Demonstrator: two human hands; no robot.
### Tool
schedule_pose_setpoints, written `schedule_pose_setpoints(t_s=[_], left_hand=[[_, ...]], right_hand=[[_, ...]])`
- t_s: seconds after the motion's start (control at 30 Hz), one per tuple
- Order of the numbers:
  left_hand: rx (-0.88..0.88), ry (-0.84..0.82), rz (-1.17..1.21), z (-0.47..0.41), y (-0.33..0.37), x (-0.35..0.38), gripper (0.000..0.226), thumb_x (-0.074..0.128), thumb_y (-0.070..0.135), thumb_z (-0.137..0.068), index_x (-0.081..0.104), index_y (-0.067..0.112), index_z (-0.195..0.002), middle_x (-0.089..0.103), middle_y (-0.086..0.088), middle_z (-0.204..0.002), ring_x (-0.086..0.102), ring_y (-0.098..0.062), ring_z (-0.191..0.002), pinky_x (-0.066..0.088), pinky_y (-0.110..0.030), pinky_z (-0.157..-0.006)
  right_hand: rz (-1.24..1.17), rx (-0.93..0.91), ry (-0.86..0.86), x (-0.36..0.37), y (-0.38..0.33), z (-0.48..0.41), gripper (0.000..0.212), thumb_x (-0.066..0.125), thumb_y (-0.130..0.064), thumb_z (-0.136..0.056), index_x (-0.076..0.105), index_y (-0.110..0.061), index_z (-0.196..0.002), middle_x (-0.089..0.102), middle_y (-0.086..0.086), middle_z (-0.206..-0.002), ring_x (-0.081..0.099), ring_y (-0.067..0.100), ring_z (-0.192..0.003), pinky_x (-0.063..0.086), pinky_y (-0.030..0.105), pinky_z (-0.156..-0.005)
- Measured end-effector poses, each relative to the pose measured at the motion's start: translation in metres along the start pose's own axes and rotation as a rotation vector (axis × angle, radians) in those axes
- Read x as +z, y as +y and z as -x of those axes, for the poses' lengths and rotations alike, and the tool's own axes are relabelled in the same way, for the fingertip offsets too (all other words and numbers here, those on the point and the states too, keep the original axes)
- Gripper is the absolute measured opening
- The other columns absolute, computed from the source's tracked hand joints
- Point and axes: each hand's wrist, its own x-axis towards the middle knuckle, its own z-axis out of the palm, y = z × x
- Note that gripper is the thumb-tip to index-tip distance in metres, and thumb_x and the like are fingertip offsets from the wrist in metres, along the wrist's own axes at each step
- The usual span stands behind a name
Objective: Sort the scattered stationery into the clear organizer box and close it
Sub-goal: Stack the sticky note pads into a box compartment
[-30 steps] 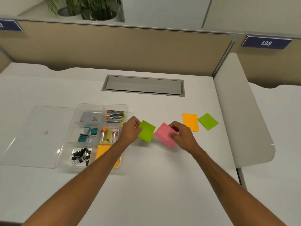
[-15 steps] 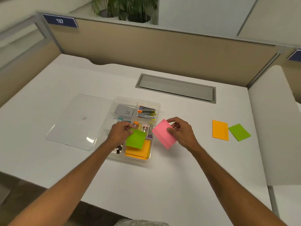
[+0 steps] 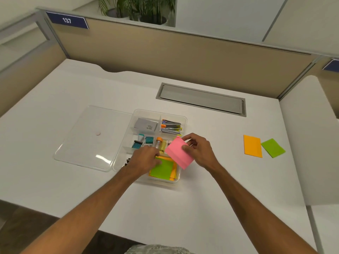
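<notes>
We looked down from the head camera at a white counter (image 3: 201,208) with the clear organizer box (image 3: 184,123) standing open near its middle and the clear lid (image 3: 91,136) lying flat just beside the box, to its left. The right hand (image 3: 200,151) pinched a pink sticky pad (image 3: 178,155) — thumb on the upper face, fingers curled over the far edge — and held it tilted above the box's right rim. The left hand (image 3: 145,160) reached into the near right compartment, its fingertips on the upper left corner of a green sticky pad (image 3: 162,170); we could not tell whether it gripped that pad or only touched it. The green sticky pad lay on top of orange pads (image 3: 174,174) in the same compartment.

The far compartments held a grey carton (image 3: 145,126) on the left and staplers (image 3: 171,126) on the right. In the middle row we saw teal items (image 3: 142,142) and small tubes with coloured caps (image 3: 161,144). Black binder clips (image 3: 127,160) showed in the near left compartment, mostly hidden by the left hand.

Two pads lay loose on the counter, well apart from the box to its right — an orange sticky pad (image 3: 252,146) and a second green pad (image 3: 273,147), their corners touching.
</notes>
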Motion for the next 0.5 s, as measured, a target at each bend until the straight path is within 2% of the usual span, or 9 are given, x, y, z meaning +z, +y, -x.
schedule_pose_setpoints(t_s=[0.1, 0.2, 0.33, 0.5], left_hand=[[0.023, 0.081, 0.047, 0.0, -0.008, -0.01, 0.024, 0.069, 0.04, -0.084, 0.071, 0.023, -0.101, 0.072, 0.004, -0.099, 0.065, -0.018, -0.093, 0.047, -0.03, -0.071], [-0.003, 0.147, 0.059, -0.002, -0.02, -0.024, 0.011, 0.062, 0.029, -0.09, 0.071, 0.025, -0.094, 0.072, 0.006, -0.097, 0.065, -0.017, -0.09, 0.046, -0.029, -0.069], [0.005, 0.163, 0.076, -0.002, -0.03, -0.036, 0.014, 0.056, 0.023, -0.092, 0.07, 0.025, -0.091, 0.071, 0.008, -0.096, 0.064, -0.017, -0.089, 0.041, -0.028, -0.067], [0.047, 0.123, 0.092, 0.002, -0.032, -0.034, 0.015, 0.056, 0.024, -0.093, 0.07, 0.021, -0.095, 0.071, 0.007, -0.096, 0.064, -0.016, -0.086, 0.051, -0.032, -0.073]], right_hand=[[0.004, -0.003, -0.009, 0.012, -0.007, -0.003, 0.019, 0.073, -0.015, -0.083, 0.069, -0.02, -0.1, 0.067, -0.002, -0.08, 0.057, 0.006, -0.065, 0.045, 0.021, -0.061], [0.043, 0.001, -0.049, 0.028, -0.013, -0.003, 0.019, 0.073, -0.015, -0.082, 0.068, -0.019, -0.1, 0.066, -0.002, -0.082, 0.058, 0.011, -0.07, 0.049, 0.031, -0.066], [0.149, -0.005, -0.151, 0.05, -0.019, 0.001, 0.016, 0.072, -0.016, -0.081, 0.066, -0.019, -0.096, 0.067, -0.001, -0.086, 0.062, 0.018, -0.08, 0.052, 0.037, -0.073], [0.413, -0.037, -0.299, 0.072, -0.019, 0.004, 0.016, 0.07, -0.015, -0.082, 0.067, -0.018, -0.098, 0.068, 0.001, -0.086, 0.062, 0.021, -0.082, 0.054, 0.04, -0.074]])
